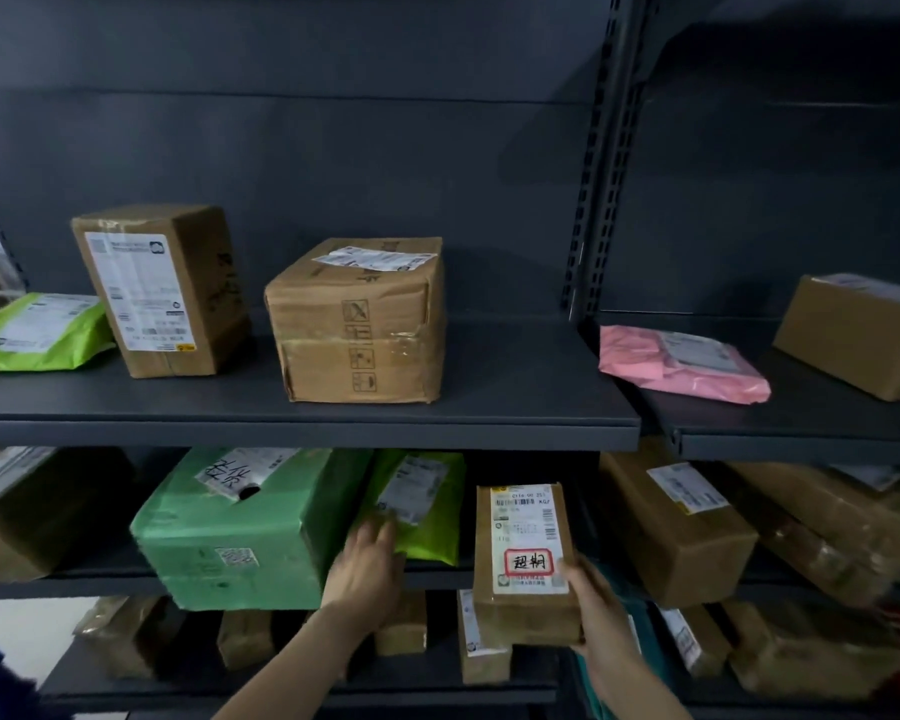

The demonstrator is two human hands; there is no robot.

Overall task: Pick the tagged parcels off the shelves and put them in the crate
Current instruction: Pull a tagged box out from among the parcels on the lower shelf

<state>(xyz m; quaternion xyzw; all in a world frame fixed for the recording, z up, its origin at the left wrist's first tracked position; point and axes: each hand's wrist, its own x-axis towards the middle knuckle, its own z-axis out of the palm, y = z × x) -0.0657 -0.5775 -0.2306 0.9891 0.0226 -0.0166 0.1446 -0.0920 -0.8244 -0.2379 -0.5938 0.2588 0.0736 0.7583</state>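
**Tagged box in hand, other hand at the lime bag**

- Small box (pixel 526 553): brown cardboard, upright, label facing the camera, red-stamped tag (pixel 530 562) low on the label. It is off the shelf, held in front of the rack at the height of the middle shelf (pixel 100 584).
- Handling, my guess: light, since one hand carries it. Stiff walls, taped and fairly smooth, so it may slip. Best held across the narrow sides or cupped under the bottom corner.
- Right grip (pixel 601 610): grasping the box at its lower right corner, thumb on the front face beside the label, fingers behind and out of sight. Forearm comes up from the near right.
- Left grip (pixel 367 563): released, fingers stretched forward and touching the lower left of the lime bag (pixel 422 506), just right of the green wrapped parcel (pixel 230 532). This part is blurred.
- Lime bag, my guess: soft and slick, so take it by an edge.
- No crate in view.
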